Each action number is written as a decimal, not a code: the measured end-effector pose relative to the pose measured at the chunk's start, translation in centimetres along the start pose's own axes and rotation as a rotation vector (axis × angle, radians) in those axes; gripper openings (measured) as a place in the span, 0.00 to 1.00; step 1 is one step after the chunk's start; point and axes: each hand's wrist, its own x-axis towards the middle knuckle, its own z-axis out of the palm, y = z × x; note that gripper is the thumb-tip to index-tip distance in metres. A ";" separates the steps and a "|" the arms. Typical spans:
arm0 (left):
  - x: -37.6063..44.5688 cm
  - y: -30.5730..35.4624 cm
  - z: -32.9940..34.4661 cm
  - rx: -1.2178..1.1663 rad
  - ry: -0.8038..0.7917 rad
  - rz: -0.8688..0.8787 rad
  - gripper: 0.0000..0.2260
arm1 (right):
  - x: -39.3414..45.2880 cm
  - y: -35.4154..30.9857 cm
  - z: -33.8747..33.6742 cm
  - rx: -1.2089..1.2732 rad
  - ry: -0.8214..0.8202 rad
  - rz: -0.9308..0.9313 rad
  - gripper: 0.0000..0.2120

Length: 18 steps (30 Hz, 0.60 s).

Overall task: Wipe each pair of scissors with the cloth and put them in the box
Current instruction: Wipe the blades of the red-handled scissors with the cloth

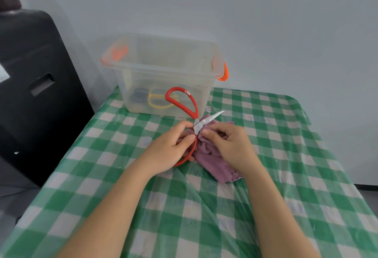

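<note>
Red-handled scissors [184, 102] are spread wide, one loop raised toward the box, the other under my left hand [169, 151]. That hand grips the lower handle near the pivot. One bare blade [210, 119] points up and right. My right hand [227, 145] pinches the purple cloth [212, 163] against the scissors just beside the pivot; the second blade is hidden in the cloth. The clear plastic box [163, 69] with orange latches stands behind, holding yellow-handled scissors [157, 102] and a dark blue-handled pair [139, 96].
A green and white checked tablecloth [204, 206] covers the table. A black case [34, 85] stands to the left, close to the table edge. A pale wall runs behind the box.
</note>
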 end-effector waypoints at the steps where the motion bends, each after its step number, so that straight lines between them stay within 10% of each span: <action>1: -0.1 0.0 0.0 0.020 -0.005 0.005 0.06 | 0.0 0.0 0.1 -0.013 0.001 0.004 0.09; 18: -0.4 0.4 1.0 0.006 0.074 0.083 0.04 | -0.4 0.0 1.4 -0.019 0.117 0.018 0.09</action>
